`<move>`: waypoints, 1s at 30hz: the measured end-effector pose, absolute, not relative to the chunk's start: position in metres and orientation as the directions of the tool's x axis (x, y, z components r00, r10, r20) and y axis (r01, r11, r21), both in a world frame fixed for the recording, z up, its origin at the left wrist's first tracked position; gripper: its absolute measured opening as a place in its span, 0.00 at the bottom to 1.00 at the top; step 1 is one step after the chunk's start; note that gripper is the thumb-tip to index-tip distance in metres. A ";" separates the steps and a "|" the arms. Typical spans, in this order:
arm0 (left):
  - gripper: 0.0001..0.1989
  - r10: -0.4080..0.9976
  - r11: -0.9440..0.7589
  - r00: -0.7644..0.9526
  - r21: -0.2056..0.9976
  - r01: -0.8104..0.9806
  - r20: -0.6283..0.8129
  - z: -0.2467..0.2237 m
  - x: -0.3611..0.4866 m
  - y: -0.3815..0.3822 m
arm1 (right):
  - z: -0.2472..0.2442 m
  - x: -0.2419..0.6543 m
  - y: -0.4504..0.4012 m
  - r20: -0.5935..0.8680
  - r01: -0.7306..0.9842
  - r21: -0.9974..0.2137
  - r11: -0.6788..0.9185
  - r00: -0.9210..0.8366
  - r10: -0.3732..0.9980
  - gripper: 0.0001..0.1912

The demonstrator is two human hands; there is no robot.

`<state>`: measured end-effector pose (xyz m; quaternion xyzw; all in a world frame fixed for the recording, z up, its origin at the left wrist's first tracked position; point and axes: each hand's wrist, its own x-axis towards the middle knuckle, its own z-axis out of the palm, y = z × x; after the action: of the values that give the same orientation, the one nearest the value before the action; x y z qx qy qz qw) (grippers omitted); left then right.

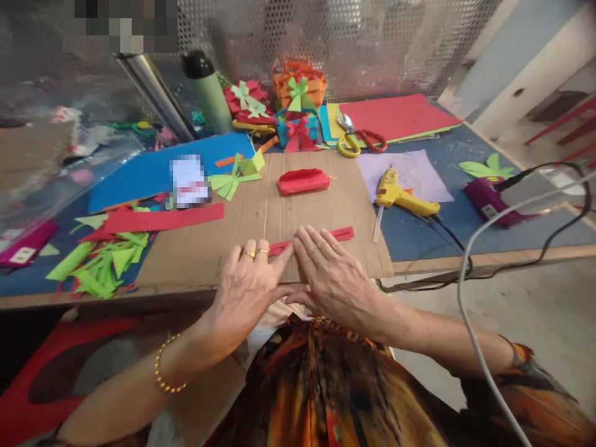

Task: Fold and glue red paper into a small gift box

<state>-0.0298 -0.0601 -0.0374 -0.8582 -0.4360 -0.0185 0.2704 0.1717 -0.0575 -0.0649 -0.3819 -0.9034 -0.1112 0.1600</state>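
Observation:
A narrow red paper strip (345, 234) lies on a brown cardboard sheet (186, 256) near the table's front edge. My left hand (246, 282) presses on the strip's left part, its fingers bent and partly hidden. On the strip's middle rests my right hand (333, 273), fingers stretched out and lying flat. The two hands touch at the thumbs. Beyond them a small folded red paper piece (303, 181) sits on the cardboard. To the right, a yellow glue gun (405, 197) lies over a lilac sheet (426, 171).
Green scraps (105, 267) and a red strip (162, 218) lie at left, below a blue sheet (130, 174). Behind stand a green bottle (209, 93) and small paper baskets (298, 130). Scissors (361, 136) lie beside red sheets (405, 118). A cable (465, 267) crosses the right side.

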 end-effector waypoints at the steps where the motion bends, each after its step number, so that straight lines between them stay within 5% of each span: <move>1: 0.43 0.732 -0.473 0.622 -0.451 0.757 0.278 -0.039 -0.031 -0.060 | -0.067 0.172 -0.057 0.365 0.723 0.056 0.689 -0.657 0.660 0.44; 9: 0.45 0.717 -0.475 0.645 -0.491 0.730 0.266 -0.042 -0.033 -0.059 | -0.071 0.215 -0.064 0.373 0.799 0.103 0.592 -0.583 0.722 0.41; 20: 0.29 0.685 -0.499 0.649 -0.436 0.749 0.332 -0.014 -0.068 -0.070 | -0.073 0.229 -0.057 0.411 0.765 0.053 0.641 -0.602 0.684 0.40; 23: 0.19 0.705 -0.530 0.611 -0.305 0.791 0.361 -0.004 -0.044 -0.040 | -0.077 0.228 -0.055 0.404 0.760 0.072 0.646 -0.614 0.678 0.40; 30: 0.09 0.704 -0.708 0.708 0.028 0.706 -0.044 0.002 0.033 0.019 | -0.090 0.226 -0.054 0.439 0.766 0.068 0.640 -0.599 0.670 0.40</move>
<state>0.0326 0.0186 0.0024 -0.9240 -0.3816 0.0149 -0.0211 0.2265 -0.0539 -0.0897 -0.4054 -0.8852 -0.1257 0.1905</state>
